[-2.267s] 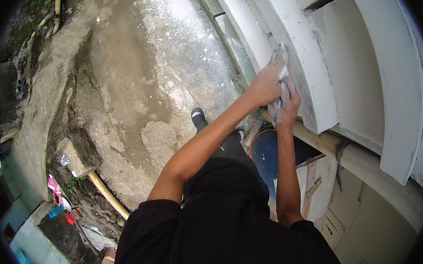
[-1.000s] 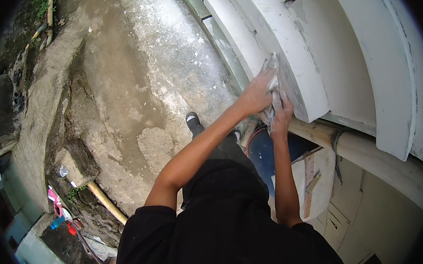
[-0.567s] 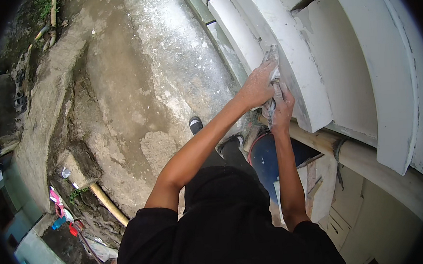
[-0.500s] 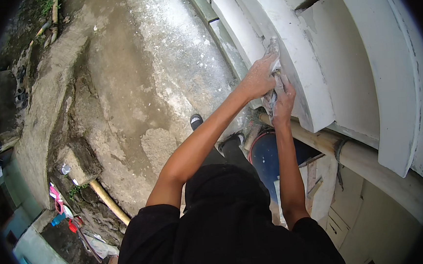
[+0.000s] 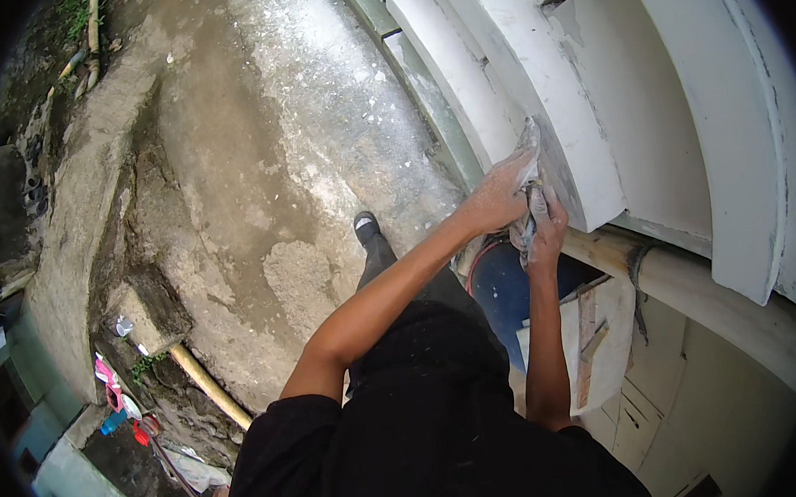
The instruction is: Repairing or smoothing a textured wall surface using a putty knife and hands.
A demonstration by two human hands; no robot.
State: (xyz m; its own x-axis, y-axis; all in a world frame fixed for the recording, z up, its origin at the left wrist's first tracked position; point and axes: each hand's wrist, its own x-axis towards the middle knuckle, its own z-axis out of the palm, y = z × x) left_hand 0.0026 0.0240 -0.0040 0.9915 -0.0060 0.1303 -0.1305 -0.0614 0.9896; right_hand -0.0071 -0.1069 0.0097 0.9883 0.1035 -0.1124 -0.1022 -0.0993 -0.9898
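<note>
Both hands grip a crumpled, whitish plastic bag (image 5: 535, 204) smeared with white powder or paste, beside the white curved ledge (image 5: 548, 90). My left hand (image 5: 500, 195) is closed round its upper part, with the pointed end sticking out beyond the fingers. Just below and to the right, my right hand (image 5: 547, 236) pinches the lower part, fingers bent and dusted white. What the bag contains, if anything, is hidden. The hands are near the ledge's lower end; whether they touch it I cannot tell.
Under my right forearm stands a blue drum (image 5: 500, 283) beside a whitish board (image 5: 608, 345). A bamboo pole (image 5: 677, 280) runs below the white ledges. White-spattered concrete ground (image 5: 332, 96) lies left, with another bamboo pole (image 5: 206, 384) farther left.
Both hands have come down and slightly right in the picture, still holding the plastic bag. The view has shifted a little, and more of the blue drum's surroundings shows.
</note>
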